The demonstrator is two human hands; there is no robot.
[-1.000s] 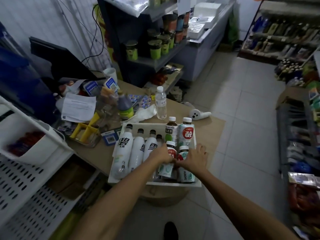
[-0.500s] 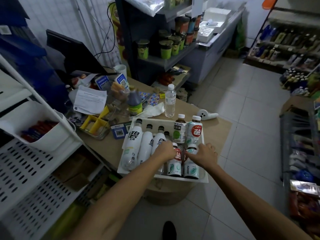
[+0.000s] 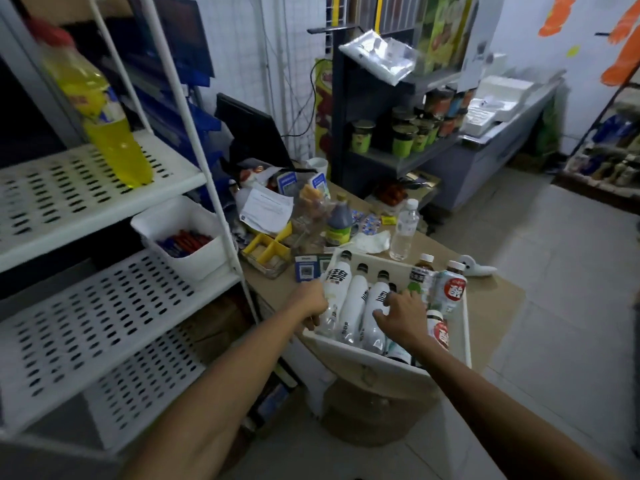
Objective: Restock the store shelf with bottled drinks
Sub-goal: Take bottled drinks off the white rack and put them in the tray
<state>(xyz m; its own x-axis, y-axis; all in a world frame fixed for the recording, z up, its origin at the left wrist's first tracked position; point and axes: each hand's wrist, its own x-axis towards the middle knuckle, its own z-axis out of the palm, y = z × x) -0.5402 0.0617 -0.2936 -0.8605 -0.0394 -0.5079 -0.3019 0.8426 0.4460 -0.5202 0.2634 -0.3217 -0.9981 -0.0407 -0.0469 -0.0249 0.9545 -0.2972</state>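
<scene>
At the near edge of the table (image 3: 493, 301), your left grip (image 3: 310, 303) curls by the left wall of the crate (image 3: 363, 358); what it holds is unclear. Your right grip (image 3: 403, 317) rests spread on white bottles (image 3: 354, 299).

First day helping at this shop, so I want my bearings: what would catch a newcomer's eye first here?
The white tray packed with bottled drinks on the brown counter at centre, with the left hand at its left edge and the right hand over the white bottles. Next, the yellow drink bottle standing on the white perforated shelf, upper left.
</scene>
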